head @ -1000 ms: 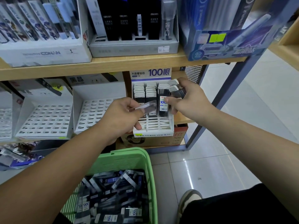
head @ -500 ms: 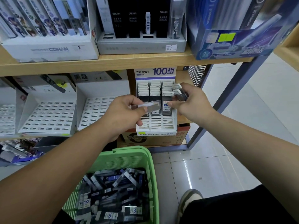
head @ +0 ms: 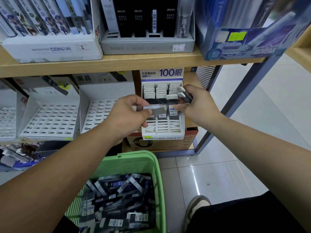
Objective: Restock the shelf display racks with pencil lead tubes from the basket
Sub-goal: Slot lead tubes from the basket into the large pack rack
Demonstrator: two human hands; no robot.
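Wooden shelving (head: 117, 62) ahead: empty white trays (head: 48, 118) left of the 100-count display rack (head: 162, 132), green basket (head: 134, 163) of pencil lead tubes (head: 121, 199) below it. Left hand (head: 127, 118) pinches one tube (head: 155, 109) sideways across the rack's front; right hand (head: 198, 105) clutches spare tubes (head: 185, 96) at its right edge.

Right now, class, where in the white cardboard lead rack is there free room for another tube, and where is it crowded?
Free: the front rows of the white cardboard lead rack, between its lip and the standing tubes; also the empty white slotted racks left of it. Crowded: its back rows.
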